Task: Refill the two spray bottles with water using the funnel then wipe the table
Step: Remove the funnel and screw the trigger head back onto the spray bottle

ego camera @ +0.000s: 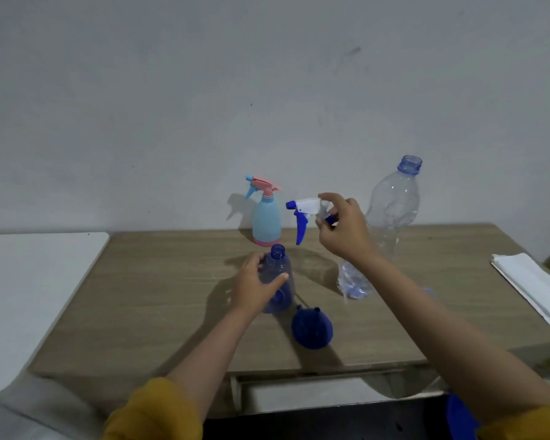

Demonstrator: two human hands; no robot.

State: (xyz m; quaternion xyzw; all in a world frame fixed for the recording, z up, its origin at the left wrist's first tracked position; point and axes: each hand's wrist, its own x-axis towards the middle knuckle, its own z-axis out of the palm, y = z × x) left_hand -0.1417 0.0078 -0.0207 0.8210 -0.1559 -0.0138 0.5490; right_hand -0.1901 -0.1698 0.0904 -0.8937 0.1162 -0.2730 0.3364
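Standing upright on the table (159, 300), the uncapped blue spray bottle (278, 282) is gripped by the left hand (255, 285); above and right of it, the trigger head (305, 214) is pinched by the raised right hand (343, 227), while the funnel (311, 328) lies just beside its base

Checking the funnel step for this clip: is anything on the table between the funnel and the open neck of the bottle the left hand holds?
Nothing visible. The funnel lies on the table just right of the bottle, whose neck is uncapped. The right hand holds the sprayer up behind it.
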